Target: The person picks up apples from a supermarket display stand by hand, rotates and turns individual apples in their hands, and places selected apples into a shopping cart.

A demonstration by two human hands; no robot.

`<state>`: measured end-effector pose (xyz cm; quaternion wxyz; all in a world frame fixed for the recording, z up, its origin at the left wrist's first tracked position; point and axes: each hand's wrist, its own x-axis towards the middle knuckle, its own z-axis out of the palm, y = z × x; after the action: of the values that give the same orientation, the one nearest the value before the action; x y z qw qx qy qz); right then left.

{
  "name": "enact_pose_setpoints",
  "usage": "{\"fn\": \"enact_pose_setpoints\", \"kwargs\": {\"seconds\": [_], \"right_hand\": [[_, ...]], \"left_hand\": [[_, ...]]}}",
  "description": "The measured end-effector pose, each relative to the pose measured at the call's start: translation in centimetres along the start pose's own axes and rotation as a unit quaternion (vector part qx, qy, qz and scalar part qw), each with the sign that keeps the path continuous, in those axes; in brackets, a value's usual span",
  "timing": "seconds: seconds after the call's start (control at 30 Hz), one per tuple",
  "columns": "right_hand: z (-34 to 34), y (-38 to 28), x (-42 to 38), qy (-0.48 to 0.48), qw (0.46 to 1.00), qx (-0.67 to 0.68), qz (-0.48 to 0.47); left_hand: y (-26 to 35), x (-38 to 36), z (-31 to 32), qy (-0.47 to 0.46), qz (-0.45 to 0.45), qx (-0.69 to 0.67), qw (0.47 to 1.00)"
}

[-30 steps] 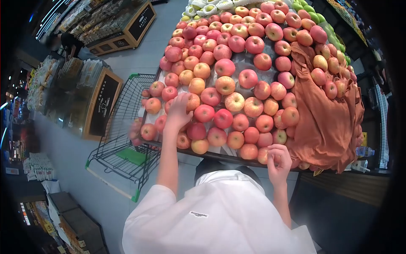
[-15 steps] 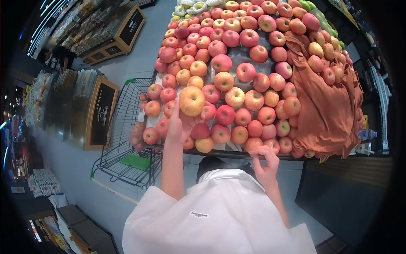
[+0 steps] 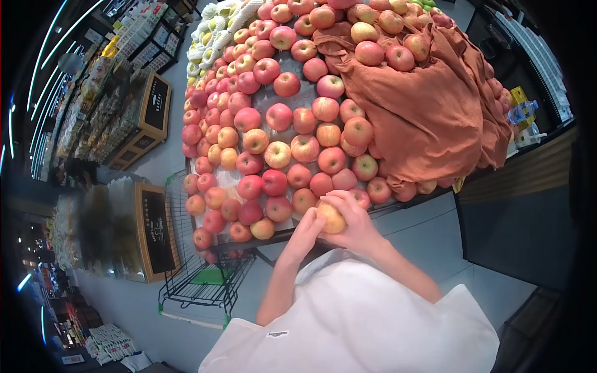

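A yellowish-red apple point(image 3: 333, 219) is held close in front of my chest, just off the near edge of the display. My left hand point(image 3: 305, 231) grips it from the left, thumb against its side. From the right, the fingers of my right hand point(image 3: 356, 225) wrap over its top and far side. Beyond my hands, many red and yellow apples point(image 3: 278, 155) lie in rows on the sloping display. A rust-coloured cloth point(image 3: 429, 112) is draped over the display's right part, with more apples on top of it.
At the display's left stands a wire shopping cart point(image 3: 202, 292) with a green panel. Pears in white foam nets point(image 3: 214, 31) are at the far left corner. Wood-framed bakery stands point(image 3: 152, 233) line the left side. Plastic bottles point(image 3: 523, 113) are at the right.
The apple has moved from over the pile, in my left hand, down toward my chest. My right hand has left the display's edge and closed on it too. The view has turned.
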<state>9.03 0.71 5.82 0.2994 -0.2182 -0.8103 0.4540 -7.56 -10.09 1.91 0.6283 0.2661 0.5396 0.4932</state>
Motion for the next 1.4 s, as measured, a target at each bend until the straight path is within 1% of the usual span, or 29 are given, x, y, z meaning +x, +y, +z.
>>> {"fn": "enact_pose_setpoints", "kwargs": {"seconds": [0.03, 0.13, 0.2, 0.27, 0.3, 0.4, 0.43, 0.5, 0.53, 0.63, 0.67, 0.73, 0.77, 0.8, 0.87, 0.9, 0.93, 1.0, 1.03, 1.1, 1.13, 1.2, 1.23, 1.33, 1.4], "right_hand": [[-0.6, 0.4, -0.2, 0.008, 1.0, -0.013, 0.006], [-1.8, 1.6, -0.8, 0.04, 0.997, -0.056, 0.023], [-2.4, 2.1, -1.1, 0.062, 0.994, -0.076, 0.053], [-4.6, 2.9, -1.0, 0.037, 0.998, -0.034, 0.026], [-5.9, 3.4, -0.8, 0.023, 1.0, -0.014, 0.011], [-9.3, 4.5, -0.4, -0.022, 0.999, 0.03, 0.021], [-9.6, 4.8, -0.6, -0.018, 0.999, 0.024, 0.04], [-9.7, 6.0, -1.1, 0.016, 0.998, 0.031, 0.051], [-9.8, 6.5, -1.0, 0.033, 0.997, 0.034, 0.055], [-10.9, 7.3, -0.7, 0.06, 0.998, 0.019, -0.017], [-11.6, 7.2, -0.6, 0.052, 0.996, 0.07, 0.007], [-13.2, 6.4, -0.4, 0.044, 0.982, 0.176, 0.057], [-13.3, 7.0, -0.5, 0.065, 0.981, 0.18, 0.035], [-13.6, 7.4, -0.5, 0.06, 0.98, 0.185, 0.047], [-13.9, 8.1, -1.1, 0.053, 0.976, 0.195, 0.074], [-13.9, 8.3, -1.4, 0.048, 0.972, 0.215, 0.082], [-14.0, 8.8, -1.8, 0.039, 0.972, 0.217, 0.085], [-13.9, 9.4, -2.6, 0.018, 0.971, 0.219, 0.096], [-14.4, 9.1, -2.8, 0.007, 0.963, 0.242, 0.114], [-14.8, 9.8, -3.2, -0.002, 0.968, 0.237, 0.086], [-15.0, 10.1, -3.4, -0.007, 0.969, 0.234, 0.073], [-15.5, 10.5, -3.6, -0.001, 0.968, 0.237, 0.084], [-15.8, 10.8, -3.7, -0.003, 0.968, 0.233, 0.09], [-16.2, 11.3, -3.6, 0.002, 0.97, 0.224, 0.095], [-16.3, 11.4, -3.7, 0.001, 0.97, 0.222, 0.094]], "left_hand": [[0.6, 0.3, 0.5, -0.016, -0.004, 0.065, 0.998], [1.4, 1.4, 4.1, -0.007, 0.092, 0.064, 0.994], [2.0, 1.9, 6.0, 0.025, 0.08, 0.02, 0.996], [1.8, 2.6, 6.6, 0.057, 0.064, -0.009, 0.996], [2.0, 2.7, 6.7, 0.05, 0.042, -0.045, 0.997], [2.7, 3.3, 8.0, 0.025, 0.044, -0.17, 0.984], [3.1, 3.6, 8.7, 0.038, 0.031, -0.175, 0.983], [2.4, 4.8, 10.2, 0.086, 0.112, -0.002, 0.99], [2.2, 5.4, 10.7, 0.11, 0.152, 0.086, 0.979], [3.3, 7.0, 11.5, 0.136, 0.167, 0.255, 0.943], [3.5, 7.6, 11.4, 0.155, 0.173, 0.19, 0.954], [5.0, 8.6, 11.5, 0.218, 0.185, 0.154, 0.946], [5.4, 9.7, 10.8, 0.257, 0.226, 0.206, 0.917], [6.9, 10.4, 11.2, 0.272, 0.244, 0.192, 0.911], [8.7, 12.9, 11.1, 0.305, 0.282, 0.229, 0.88], [9.0, 14.4, 11.1, 0.3, 0.321, 0.192, 0.878], [9.5, 15.4, 10.8, 0.314, 0.33, 0.283, 0.844], [10.2, 17.1, 10.9, 0.3, 0.315, 0.287, 0.854], [10.1, 17.6, 10.8, 0.293, 0.312, 0.304, 0.852], [9.5, 18.5, 10.6, 0.282, 0.303, 0.333, 0.847], [9.3, 18.8, 10.9, 0.29, 0.315, 0.335, 0.839], [9.1, 19.2, 11.7, 0.308, 0.339, 0.337, 0.823], [9.2, 19.3, 12.3, 0.314, 0.332, 0.316, 0.832], [10.1, 19.3, 12.2, 0.291, 0.297, 0.349, 0.84], [10.0, 19.3, 11.2, 0.278, 0.293, 0.363, 0.84]]}}
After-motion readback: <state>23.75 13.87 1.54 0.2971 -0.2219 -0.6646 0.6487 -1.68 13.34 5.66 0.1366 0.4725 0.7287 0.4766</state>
